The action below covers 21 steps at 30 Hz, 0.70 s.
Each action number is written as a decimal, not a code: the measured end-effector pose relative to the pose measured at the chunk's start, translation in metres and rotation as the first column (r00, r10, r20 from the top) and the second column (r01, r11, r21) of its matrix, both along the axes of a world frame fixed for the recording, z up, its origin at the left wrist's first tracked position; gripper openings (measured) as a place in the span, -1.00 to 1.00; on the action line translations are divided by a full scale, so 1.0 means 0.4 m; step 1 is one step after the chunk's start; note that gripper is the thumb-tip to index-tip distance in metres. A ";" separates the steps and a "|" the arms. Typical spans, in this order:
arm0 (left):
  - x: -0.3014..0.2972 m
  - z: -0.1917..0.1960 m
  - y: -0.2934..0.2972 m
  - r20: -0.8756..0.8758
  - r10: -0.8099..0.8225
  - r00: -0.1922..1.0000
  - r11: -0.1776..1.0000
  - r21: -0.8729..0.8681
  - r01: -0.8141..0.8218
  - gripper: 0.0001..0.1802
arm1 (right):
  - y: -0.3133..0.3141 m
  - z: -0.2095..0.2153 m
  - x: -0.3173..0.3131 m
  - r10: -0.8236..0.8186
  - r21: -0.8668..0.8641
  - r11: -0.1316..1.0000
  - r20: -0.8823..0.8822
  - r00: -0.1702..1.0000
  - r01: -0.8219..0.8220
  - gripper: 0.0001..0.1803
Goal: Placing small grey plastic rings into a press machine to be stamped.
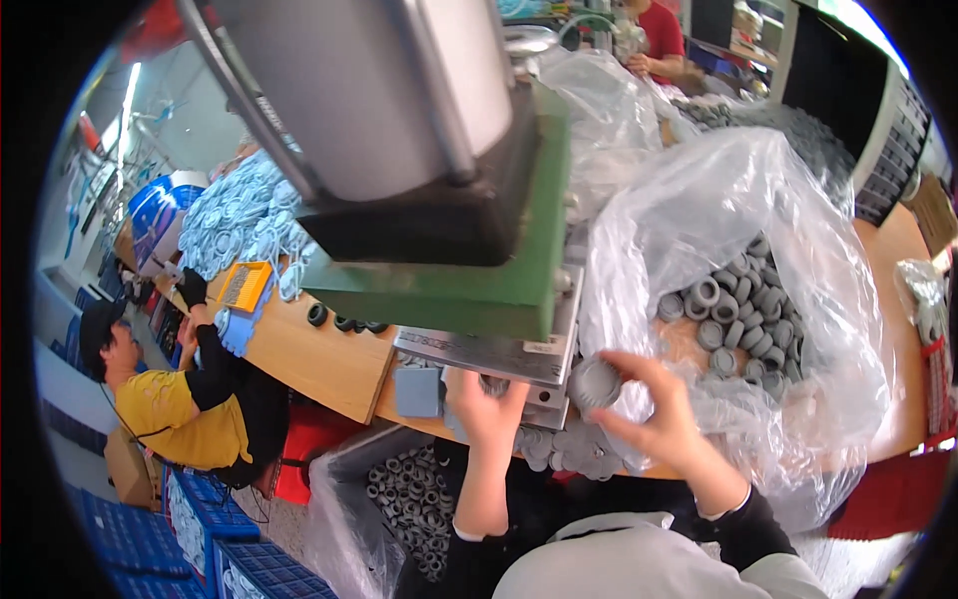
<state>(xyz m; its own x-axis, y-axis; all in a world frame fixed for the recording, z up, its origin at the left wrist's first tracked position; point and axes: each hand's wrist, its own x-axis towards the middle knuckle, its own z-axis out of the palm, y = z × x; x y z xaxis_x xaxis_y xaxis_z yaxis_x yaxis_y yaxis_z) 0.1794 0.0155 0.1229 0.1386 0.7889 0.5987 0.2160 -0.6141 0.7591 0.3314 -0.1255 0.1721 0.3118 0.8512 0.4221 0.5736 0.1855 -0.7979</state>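
My right hand (659,411) pinches a grey cap (596,384) — my left hand (487,411) is under the press (429,190), its hold I can't tell.

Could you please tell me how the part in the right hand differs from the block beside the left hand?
The grey part is round; the blue-grey block has a squarish face.
The right hand pinches the grey part; neither hand grips the blue-grey block.
Both have a greyish colour.
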 end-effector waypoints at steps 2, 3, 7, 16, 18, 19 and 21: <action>-0.049 -0.032 -0.024 0.052 0.046 0.998 0.999 -0.017 -0.045 -0.64 | 0.020 -0.021 -0.049 0.032 -0.037 0.999 -0.045 0.998 -0.034 -0.39; -0.088 -0.060 -0.036 0.075 0.075 0.994 0.997 0.012 -0.076 -0.61 | 0.033 -0.024 -0.066 0.030 -0.078 0.996 -0.041 0.999 -0.034 -0.39; -0.321 -0.201 -0.066 -0.077 0.405 0.911 0.897 -0.160 -0.412 -0.32 | 0.108 -0.020 -0.105 0.024 0.006 1.000 0.024 0.999 -0.024 -0.46; -0.323 -0.220 0.085 -0.469 0.261 0.844 0.961 0.043 -0.273 -0.42 | 0.189 -0.004 -0.126 0.008 -0.182 0.983 0.101 0.995 0.010 -0.66; -0.280 -0.248 0.127 -0.502 0.192 0.844 0.981 0.104 -0.161 -0.47 | 0.161 -0.017 -0.109 0.024 -0.134 0.991 -0.003 1.000 -0.024 -0.61; -0.263 -0.262 0.137 -0.612 0.224 0.758 0.974 0.106 -0.202 -0.50 | 0.146 -0.023 -0.096 0.060 -0.077 0.995 -0.104 0.993 -0.068 -0.57; -0.248 -0.288 0.153 -0.676 0.257 0.691 0.966 0.152 -0.210 -0.59 | 0.093 -0.045 -0.031 -0.044 -0.051 0.998 -0.038 0.998 0.042 -0.53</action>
